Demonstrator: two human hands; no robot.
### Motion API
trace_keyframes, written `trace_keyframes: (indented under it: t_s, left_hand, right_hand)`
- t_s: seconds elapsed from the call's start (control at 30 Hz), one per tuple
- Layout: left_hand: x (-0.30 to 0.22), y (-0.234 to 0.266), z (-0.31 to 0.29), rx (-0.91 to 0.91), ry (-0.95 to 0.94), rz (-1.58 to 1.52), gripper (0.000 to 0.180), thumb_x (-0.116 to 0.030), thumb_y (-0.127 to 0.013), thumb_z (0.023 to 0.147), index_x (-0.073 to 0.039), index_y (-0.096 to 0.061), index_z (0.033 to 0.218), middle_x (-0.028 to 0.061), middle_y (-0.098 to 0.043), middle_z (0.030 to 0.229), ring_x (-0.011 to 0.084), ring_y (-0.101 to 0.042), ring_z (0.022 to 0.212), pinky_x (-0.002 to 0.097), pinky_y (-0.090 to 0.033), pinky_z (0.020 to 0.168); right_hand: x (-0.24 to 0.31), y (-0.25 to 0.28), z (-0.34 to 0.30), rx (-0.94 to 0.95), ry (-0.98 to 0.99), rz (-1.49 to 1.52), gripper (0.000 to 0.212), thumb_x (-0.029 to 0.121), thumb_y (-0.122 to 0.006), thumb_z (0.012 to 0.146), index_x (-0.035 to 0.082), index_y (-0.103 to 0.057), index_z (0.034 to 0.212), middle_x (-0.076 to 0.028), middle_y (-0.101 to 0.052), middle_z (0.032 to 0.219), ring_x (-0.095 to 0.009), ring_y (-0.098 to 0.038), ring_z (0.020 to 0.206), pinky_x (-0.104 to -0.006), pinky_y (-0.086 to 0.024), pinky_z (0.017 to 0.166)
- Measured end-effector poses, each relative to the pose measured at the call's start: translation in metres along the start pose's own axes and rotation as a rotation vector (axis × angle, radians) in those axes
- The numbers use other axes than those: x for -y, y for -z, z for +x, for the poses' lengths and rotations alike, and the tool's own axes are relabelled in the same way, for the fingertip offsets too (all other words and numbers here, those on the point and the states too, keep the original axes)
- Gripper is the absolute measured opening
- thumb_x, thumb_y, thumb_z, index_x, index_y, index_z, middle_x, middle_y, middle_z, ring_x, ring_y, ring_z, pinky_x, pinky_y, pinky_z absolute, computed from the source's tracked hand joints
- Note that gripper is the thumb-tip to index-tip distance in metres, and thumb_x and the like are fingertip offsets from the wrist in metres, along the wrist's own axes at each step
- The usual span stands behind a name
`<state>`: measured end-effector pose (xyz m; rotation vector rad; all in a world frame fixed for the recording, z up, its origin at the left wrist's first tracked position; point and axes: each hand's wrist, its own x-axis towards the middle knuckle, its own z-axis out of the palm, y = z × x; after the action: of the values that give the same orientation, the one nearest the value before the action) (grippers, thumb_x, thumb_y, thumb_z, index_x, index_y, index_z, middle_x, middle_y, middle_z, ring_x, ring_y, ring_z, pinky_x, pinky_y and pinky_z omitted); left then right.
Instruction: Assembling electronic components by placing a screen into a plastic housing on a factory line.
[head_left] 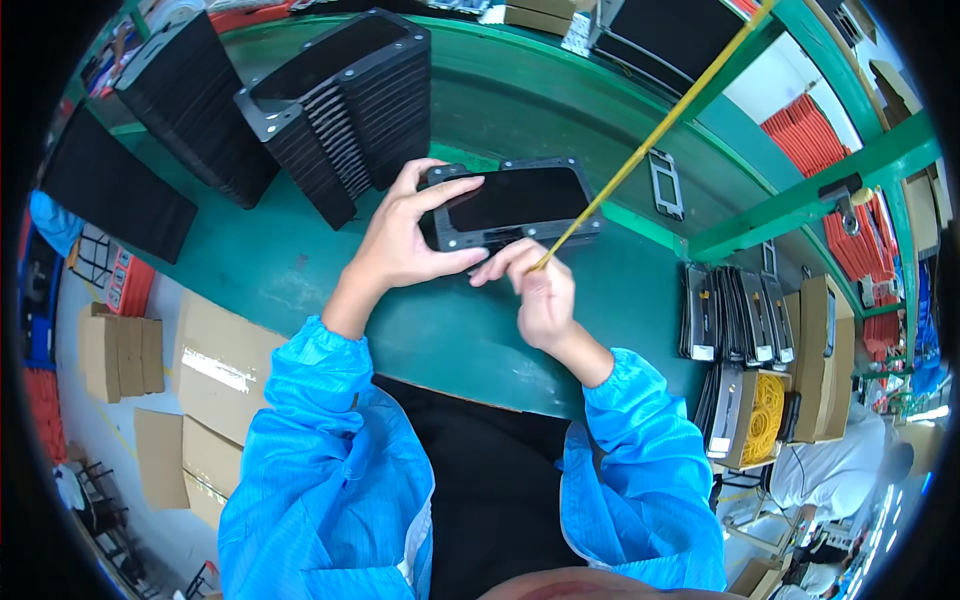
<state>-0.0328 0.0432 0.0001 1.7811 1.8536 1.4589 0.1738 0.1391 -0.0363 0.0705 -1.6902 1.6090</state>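
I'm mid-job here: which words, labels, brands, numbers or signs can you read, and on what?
No text can be read for certain.
Black-framed panel: no lettering can be made out.
Black packages at right: white labels, print too small to read.
Red box at left: pale markings, too small and blurred to read.

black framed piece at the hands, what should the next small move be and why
Perhaps steady the black framed piece with the left hand and guide the yellow cord towards its near edge: the left hand grips its left end, and the cord runs down to the right hand, close to that edge.
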Motion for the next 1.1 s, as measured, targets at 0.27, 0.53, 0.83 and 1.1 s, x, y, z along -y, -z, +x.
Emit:
trace_keyframes:
  t_s: [0.27,0.53,0.83,1.1]
  left_hand:
    - [-0.067,0.053,0.022,-0.143,-0.317,0.451,0.076,-0.034,-0.096,0.053,-0.016,-0.077,0.125,0.0217,-0.054,0.134,0.0429,-0.056,0.123,0.0458,-0.047,0.110]
    - [-0.029,0.169,0.025,-0.420,-0.128,0.479,0.070,-0.028,-0.089,0.069,-0.016,-0.072,0.136,0.0189,-0.053,0.138,0.0360,-0.054,0.128,0.0467,-0.041,0.114]
    - [-0.109,0.110,0.031,-0.301,-0.381,0.268,0.054,-0.021,-0.070,0.090,0.001,-0.064,0.139,0.0238,-0.054,0.149,0.0400,-0.053,0.137,0.0497,-0.038,0.118]
    - [-0.253,0.017,0.035,0.503,-0.732,0.025,0.022,-0.024,-0.077,0.081,-0.014,-0.078,0.101,0.0083,-0.072,0.116,0.0270,-0.070,0.106,0.0411,-0.057,0.099]
  right_hand:
    - [-0.011,-0.006,-0.011,0.247,0.134,-0.465,0.024,0.026,-0.064,0.103,0.005,-0.056,0.094,-0.013,-0.059,0.102,-0.032,-0.065,0.083,-0.0390,-0.054,0.072]
    - [-0.007,0.001,-0.005,0.242,0.147,-0.416,0.026,0.028,-0.060,0.106,0.006,-0.055,0.093,-0.013,-0.059,0.102,-0.030,-0.063,0.079,-0.0374,-0.054,0.070]
    - [-0.003,0.009,-0.009,0.289,0.073,-0.470,0.019,0.020,-0.061,0.103,0.006,-0.054,0.093,-0.013,-0.060,0.102,-0.030,-0.063,0.081,-0.0403,-0.054,0.070]
    - [-0.030,0.003,-0.022,0.126,-0.144,-0.238,0.014,0.017,-0.061,0.101,0.005,-0.055,0.094,-0.011,-0.056,0.099,-0.032,-0.062,0.079,-0.0413,-0.053,0.068]
